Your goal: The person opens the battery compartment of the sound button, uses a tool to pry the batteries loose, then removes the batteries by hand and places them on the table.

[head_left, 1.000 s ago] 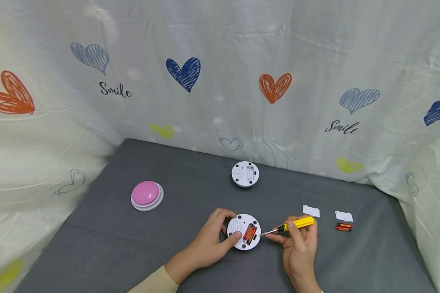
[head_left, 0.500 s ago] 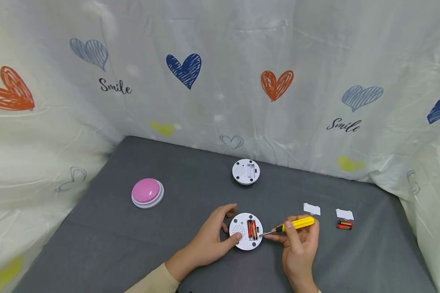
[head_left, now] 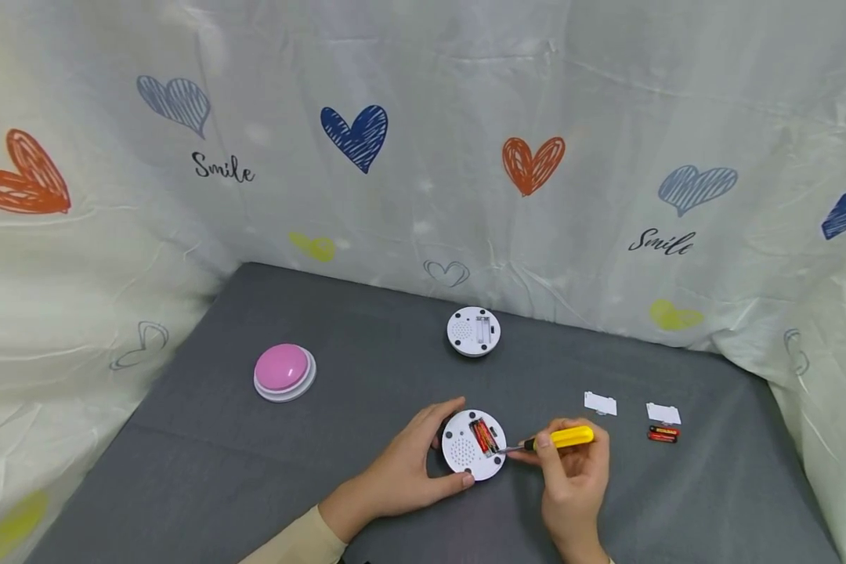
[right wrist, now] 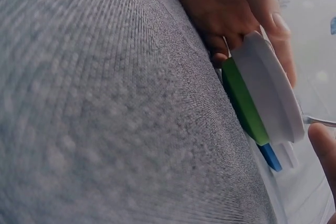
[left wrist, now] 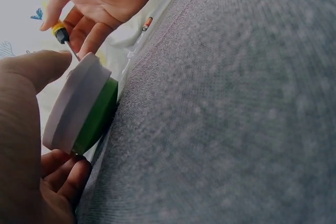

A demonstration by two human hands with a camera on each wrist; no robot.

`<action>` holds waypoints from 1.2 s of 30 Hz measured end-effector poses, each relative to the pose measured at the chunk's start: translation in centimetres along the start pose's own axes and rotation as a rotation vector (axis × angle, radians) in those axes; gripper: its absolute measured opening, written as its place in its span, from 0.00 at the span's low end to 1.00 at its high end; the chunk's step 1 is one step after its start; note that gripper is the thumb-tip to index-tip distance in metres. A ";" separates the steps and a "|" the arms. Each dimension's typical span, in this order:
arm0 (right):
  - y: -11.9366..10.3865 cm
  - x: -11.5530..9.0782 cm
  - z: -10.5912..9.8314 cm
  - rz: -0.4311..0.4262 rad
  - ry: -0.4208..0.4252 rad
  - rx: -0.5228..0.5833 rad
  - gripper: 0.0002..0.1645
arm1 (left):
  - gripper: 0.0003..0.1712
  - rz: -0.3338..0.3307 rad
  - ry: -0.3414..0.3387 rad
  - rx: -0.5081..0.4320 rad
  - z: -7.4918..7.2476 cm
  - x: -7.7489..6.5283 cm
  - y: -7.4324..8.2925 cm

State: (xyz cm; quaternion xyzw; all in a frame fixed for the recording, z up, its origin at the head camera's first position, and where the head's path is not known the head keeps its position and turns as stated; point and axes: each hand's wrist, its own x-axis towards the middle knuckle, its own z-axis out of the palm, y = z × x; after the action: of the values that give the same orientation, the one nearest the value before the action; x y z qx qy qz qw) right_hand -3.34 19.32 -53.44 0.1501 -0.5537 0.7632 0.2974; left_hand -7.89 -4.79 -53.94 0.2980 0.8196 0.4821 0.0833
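Observation:
My left hand point(head_left: 409, 470) grips a round white buzzer point(head_left: 463, 453) by its edge, thumb at the near rim and fingers round the far side. The buzzer is upside down, its green dome point(left wrist: 98, 115) facing the cloth in the left wrist view. Two red and black batteries point(head_left: 484, 437) sit side by side in its uncovered compartment. My right hand point(head_left: 574, 489) holds a screwdriver point(head_left: 567, 437) by the yellow handle. Its thin metal shaft point(head_left: 513, 449) points left, the tip right at the near end of the batteries.
Farther back lies another upturned white buzzer point(head_left: 473, 332) with no batteries in its slot. A pink-domed buzzer point(head_left: 282, 368) stands upright at left. On the right lie two white covers point(head_left: 600, 403) and a pair of batteries point(head_left: 663, 434). A heart-printed curtain point(head_left: 437, 196) borders the grey cloth point(head_left: 366, 352).
The buzzer has turned anticlockwise in my left hand, and the left thumb has slid from its face to the near rim. The screwdriver tip has shifted from beside the rim to the batteries' end.

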 end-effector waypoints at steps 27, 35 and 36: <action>0.5 -0.5 0.1 0.058 -0.007 -0.019 0.18 | 0.53 -0.079 0.064 0.050 0.4 0.3 0.0; 0.6 -0.3 0.0 0.107 0.032 0.063 0.16 | 0.54 -0.118 0.057 0.053 0.3 0.4 0.0; 0.6 -0.3 -0.1 0.110 0.038 0.073 0.15 | 0.54 -0.123 0.054 0.054 0.3 0.4 0.0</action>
State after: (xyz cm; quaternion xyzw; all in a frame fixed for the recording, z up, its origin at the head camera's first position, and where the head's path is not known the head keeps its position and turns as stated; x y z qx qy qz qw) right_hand -3.52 19.16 -54.08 0.1155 -0.5272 0.8008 0.2598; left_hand -8.14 -4.33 -53.98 0.2360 0.8511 0.4616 0.0824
